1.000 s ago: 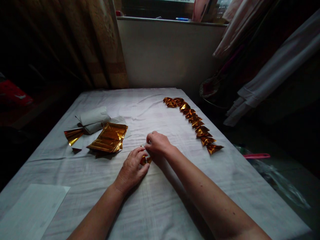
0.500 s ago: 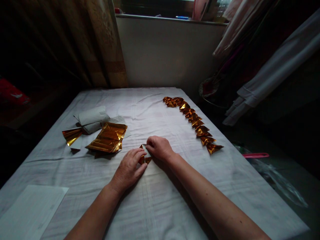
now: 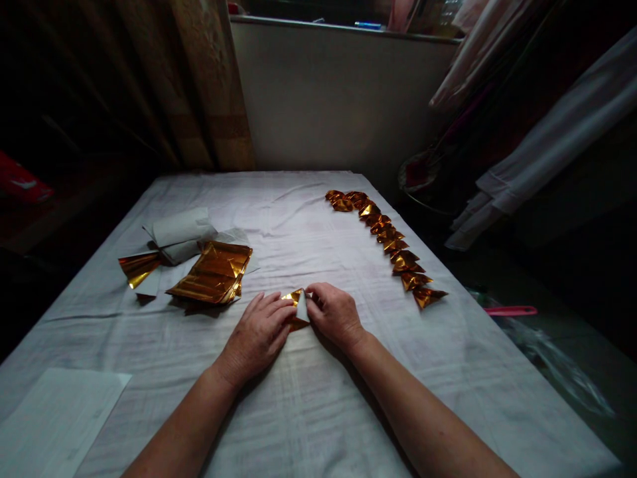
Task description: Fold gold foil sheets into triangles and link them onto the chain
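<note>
Between my hands lies a small piece of gold foil paper [image 3: 301,309], partly folded, with its pale back showing. My left hand [image 3: 259,333] rests flat over its left side, fingers stretched out and holding it against the cloth. At its right edge, my right hand [image 3: 336,315] is closed in a pinch on the paper; the fingertips are partly hidden. To the left sits a stack of gold foil sheets [image 3: 212,273]. Folded gold foil pieces [image 3: 398,260] form a curved row on the right.
A white cloth [image 3: 308,411] covers the table. Crumpled pale paper [image 3: 182,229] and a fanned foil piece [image 3: 140,267] lie beyond the stack. A white sheet [image 3: 64,415] is at the near left. Hanging clothes [image 3: 542,139] and a pink handle [image 3: 512,311] are off the right side.
My right hand has shifted slightly right and nearer, still pinching the paper's edge. My left fingers now lie flatter, and more of the foil shows. The view has shifted a little.
</note>
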`<state>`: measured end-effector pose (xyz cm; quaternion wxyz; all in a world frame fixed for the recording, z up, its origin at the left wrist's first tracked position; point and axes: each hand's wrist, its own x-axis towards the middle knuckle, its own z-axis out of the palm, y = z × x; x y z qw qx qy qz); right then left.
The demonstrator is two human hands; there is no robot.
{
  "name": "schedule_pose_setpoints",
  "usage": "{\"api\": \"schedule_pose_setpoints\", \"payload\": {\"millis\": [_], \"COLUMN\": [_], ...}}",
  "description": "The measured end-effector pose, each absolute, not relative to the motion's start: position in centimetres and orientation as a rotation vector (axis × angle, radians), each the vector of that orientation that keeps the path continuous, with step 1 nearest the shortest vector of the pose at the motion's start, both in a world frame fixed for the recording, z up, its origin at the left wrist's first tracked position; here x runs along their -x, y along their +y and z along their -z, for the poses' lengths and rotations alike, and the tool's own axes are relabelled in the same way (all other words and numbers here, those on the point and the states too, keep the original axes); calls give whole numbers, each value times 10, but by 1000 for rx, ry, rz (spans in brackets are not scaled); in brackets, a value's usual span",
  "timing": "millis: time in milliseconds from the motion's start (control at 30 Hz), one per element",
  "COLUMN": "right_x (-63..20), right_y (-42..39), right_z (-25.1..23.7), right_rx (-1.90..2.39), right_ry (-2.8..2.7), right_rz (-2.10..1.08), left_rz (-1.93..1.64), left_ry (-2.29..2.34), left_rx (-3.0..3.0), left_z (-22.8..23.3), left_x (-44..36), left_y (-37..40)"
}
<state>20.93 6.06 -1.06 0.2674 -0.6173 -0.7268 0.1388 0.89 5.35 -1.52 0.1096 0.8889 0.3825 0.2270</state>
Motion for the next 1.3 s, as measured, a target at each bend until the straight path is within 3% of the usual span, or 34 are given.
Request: {"api": "schedule_pose_setpoints", "payload": {"millis": [333, 667, 1100, 1300], "right_x": [-213, -243, -245, -234], "right_y": [36, 36, 42, 20], "right_z": [8, 8, 7, 7], "right_rx": [1671, 1406, 1385, 1294], "right_ry": [-2017, -2216, -2462, -2446], "right_rz": [-390, -468, -22, -47], "left_rz": [-767, -561, -653, -628], "left_ry": [1230, 1282, 1342, 1418], "left_rx": [-2638, -2694, -2791, -2743], "left_z": [9, 4, 6, 5], "left_x": [-19, -23, -21, -24], "left_y": [50, 39, 45, 43]}}
